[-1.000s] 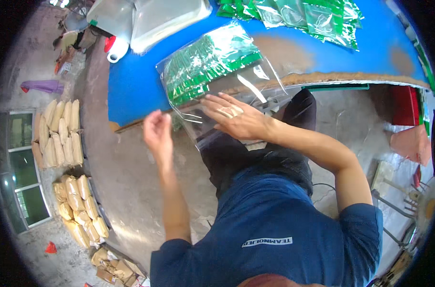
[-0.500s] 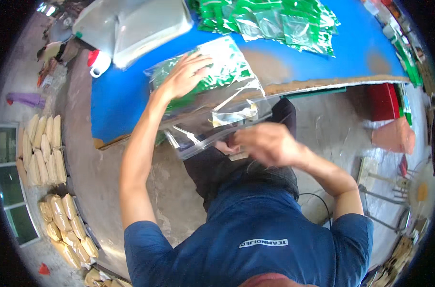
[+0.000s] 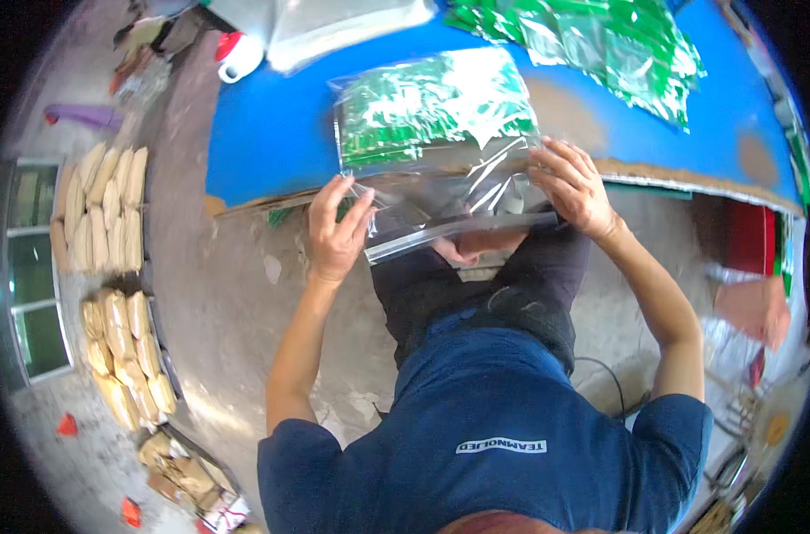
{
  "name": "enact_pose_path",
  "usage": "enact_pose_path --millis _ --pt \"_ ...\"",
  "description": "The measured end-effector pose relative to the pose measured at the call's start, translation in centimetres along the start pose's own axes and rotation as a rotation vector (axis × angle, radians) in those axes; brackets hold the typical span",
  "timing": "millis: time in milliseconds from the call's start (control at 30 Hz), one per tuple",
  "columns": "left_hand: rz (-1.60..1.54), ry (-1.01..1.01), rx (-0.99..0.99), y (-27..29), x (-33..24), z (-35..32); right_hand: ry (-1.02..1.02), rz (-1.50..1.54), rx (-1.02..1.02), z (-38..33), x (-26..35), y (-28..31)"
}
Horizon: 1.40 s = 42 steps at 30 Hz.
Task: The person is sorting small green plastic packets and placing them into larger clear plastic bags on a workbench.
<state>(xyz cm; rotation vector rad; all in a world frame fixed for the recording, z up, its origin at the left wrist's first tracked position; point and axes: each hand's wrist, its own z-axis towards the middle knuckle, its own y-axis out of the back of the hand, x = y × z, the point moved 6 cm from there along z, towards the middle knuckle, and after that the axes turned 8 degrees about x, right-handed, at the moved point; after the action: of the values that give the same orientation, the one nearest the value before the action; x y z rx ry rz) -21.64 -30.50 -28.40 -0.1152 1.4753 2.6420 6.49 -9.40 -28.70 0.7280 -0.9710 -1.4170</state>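
Note:
A large clear plastic bag [image 3: 449, 203] with shiny green packets [image 3: 423, 116] inside lies on the blue table near its front edge. Its see-through mouth end hangs over the edge above my lap. At the bag's left side, my left hand [image 3: 336, 233] has its fingertips and thumb on the plastic. My right hand [image 3: 572, 187] grips the opposite side, its fingers bent over the film. Glare washes out part of the packets.
More green packets [image 3: 601, 53] are heaped at the back right of the blue table [image 3: 271, 142]. Clear plastic sheets [image 3: 343, 31] and a white container with a red cap [image 3: 238, 58] sit at the back left. Tan filled bags [image 3: 111, 209] are stacked on the floor at left.
My left hand has come off the packets down to the bag's left side. My right hand has moved from the bag's mouth up to its right side. The view has shifted.

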Motion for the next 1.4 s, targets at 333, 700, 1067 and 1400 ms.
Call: enact_pose_path --millis 333,700,1067,1400 --pt "-0.977 0.296 -0.319 12.5 11.2 17.9 -0.329 0.819 -0.434 18.8 -7.9 13.5" --pt "-1.316 0.402 -0.179 7.8 10.8 18.0 -0.317 0.732 -0.275 16.9 -9.3 14.3" --pt "-1.321 0.352 -0.254 5.0 12.5 17.1 -0.275 0.887 -0.269 18.7 -9.6 15.1" --pt "-1.395 0.534 -0.044 -5.1 13.3 10.9 -0.088 0.655 -0.148 24.8 -4.7 17.0"
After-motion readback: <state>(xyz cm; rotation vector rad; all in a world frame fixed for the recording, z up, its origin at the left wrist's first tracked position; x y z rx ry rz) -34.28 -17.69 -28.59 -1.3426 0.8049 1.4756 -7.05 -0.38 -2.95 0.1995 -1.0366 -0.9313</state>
